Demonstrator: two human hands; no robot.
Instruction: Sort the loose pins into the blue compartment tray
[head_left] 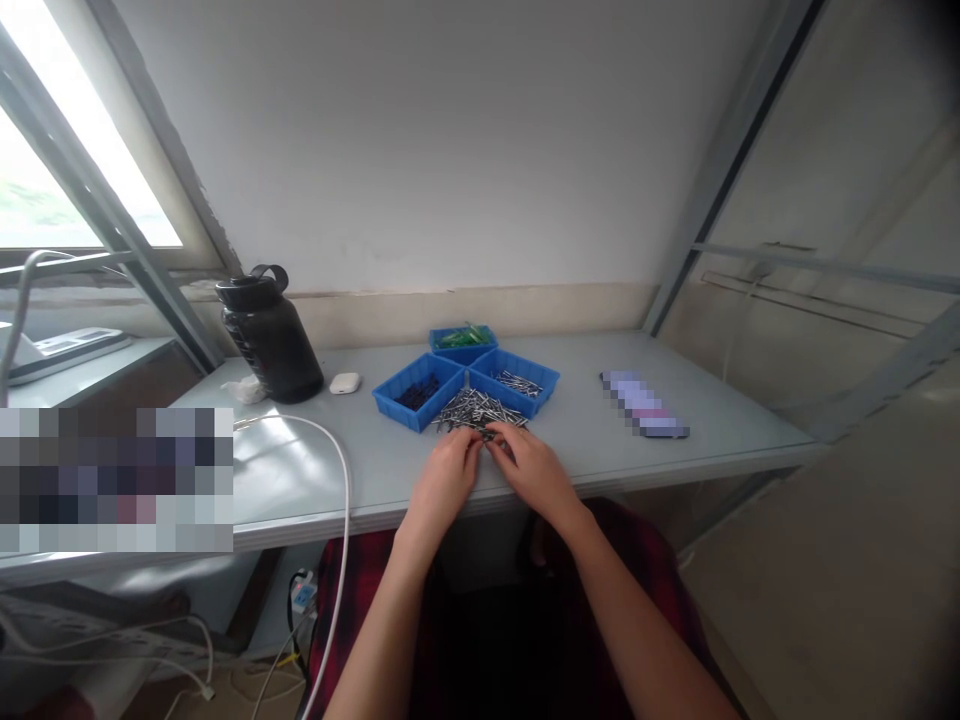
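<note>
Remotely, I'm seeing the left hand [450, 462] and right hand [529, 464] resting at metal rods [481, 406]; I can't tell if either's gripping.

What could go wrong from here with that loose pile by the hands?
Rods might scatter: they lie loose, with the left hand and right hand at the pile's near side.

Contents could mix: the pile sits right against two open bins, the left bin with dark pieces and the right bin with metal ones.

The cable hangs over the table's front edge, left of the left forearm, and might snag it.
</note>
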